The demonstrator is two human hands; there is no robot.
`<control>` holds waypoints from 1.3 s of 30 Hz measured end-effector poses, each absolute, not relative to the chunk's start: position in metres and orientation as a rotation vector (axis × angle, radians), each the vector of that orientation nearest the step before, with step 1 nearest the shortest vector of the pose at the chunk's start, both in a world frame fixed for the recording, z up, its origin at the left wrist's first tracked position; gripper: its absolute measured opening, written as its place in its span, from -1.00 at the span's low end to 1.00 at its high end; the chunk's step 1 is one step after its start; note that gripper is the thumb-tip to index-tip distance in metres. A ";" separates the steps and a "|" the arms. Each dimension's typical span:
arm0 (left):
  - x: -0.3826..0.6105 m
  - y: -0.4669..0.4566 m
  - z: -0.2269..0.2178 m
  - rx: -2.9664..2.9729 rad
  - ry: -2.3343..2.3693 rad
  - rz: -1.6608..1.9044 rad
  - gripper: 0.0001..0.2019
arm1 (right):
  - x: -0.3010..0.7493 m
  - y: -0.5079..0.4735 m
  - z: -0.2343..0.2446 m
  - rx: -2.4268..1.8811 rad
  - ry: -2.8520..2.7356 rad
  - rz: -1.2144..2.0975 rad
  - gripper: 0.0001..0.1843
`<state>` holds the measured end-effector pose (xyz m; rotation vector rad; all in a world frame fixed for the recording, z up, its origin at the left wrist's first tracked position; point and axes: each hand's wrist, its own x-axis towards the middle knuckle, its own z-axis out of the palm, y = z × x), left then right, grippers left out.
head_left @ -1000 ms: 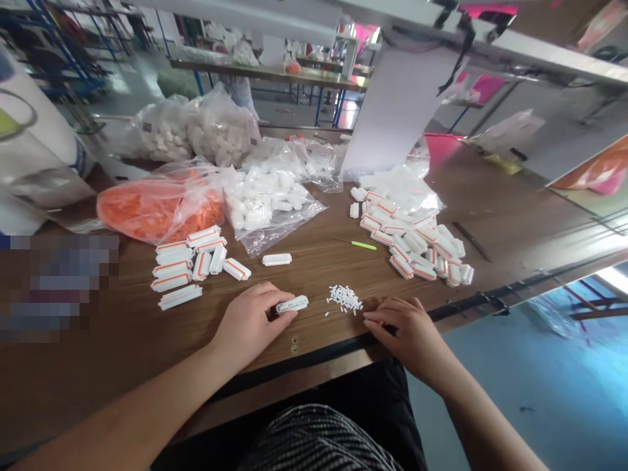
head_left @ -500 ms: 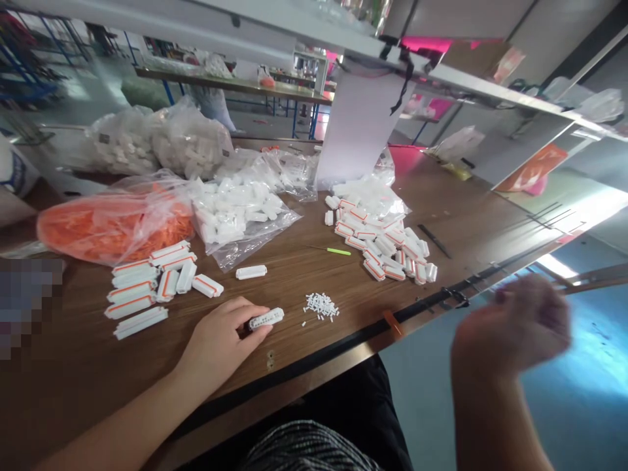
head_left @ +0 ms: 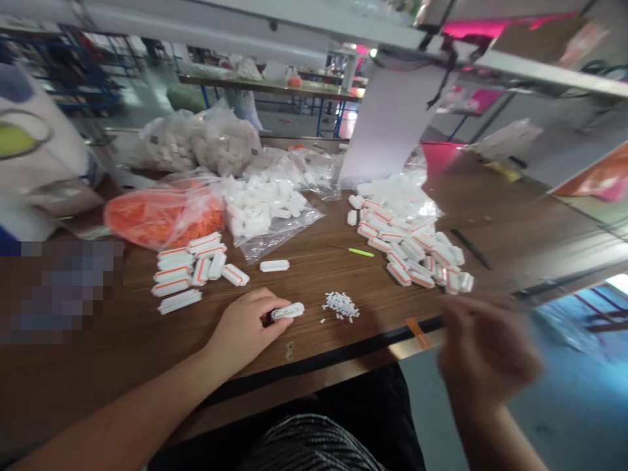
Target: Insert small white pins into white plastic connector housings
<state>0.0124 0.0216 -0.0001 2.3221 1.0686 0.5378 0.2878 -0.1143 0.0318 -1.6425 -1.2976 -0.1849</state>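
Between thumb and fingers, my left hand [head_left: 250,322] pinches a white plastic connector housing [head_left: 288,311] close to the tabletop, its face with small holes turned up. Just right of it lies a heap of tiny white pegs [head_left: 341,305], with a few strays at its edge. My right hand [head_left: 490,347] is raised off to the right, over the table's front edge. Motion smears its fingers, so whether they hold anything is unclear. A single white housing [head_left: 274,265] rests on the wood beyond my left hand.
White housings with orange strips lie grouped at left [head_left: 171,286] and piled at right [head_left: 417,252]. Behind are a bag of orange parts [head_left: 164,212] and a bag of white parts [head_left: 265,209]. A green-handled pick [head_left: 360,252] and a dark strip [head_left: 471,248] lie on the table [head_left: 304,281].
My right hand has swung inward from the far right toward the table edge. The view has turned, shifting everything on the table rightward. My left hand still grips the connector housing.
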 end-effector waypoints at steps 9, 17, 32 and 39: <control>0.013 0.015 0.001 2.284 1.050 0.577 -0.85 | 0.211 -0.042 0.010 -1.500 -1.714 0.670 -0.84; 0.013 0.014 0.003 2.293 1.057 0.527 -0.83 | 0.219 -0.044 0.014 -1.636 -2.061 0.498 -0.83; 0.013 0.014 -0.002 2.264 1.060 0.543 -0.85 | 0.201 -0.035 0.013 -1.432 -2.220 0.019 -0.88; 0.013 0.014 -0.004 2.270 1.050 0.572 -0.84 | 0.198 -0.036 0.013 -1.408 -2.239 -0.021 -0.82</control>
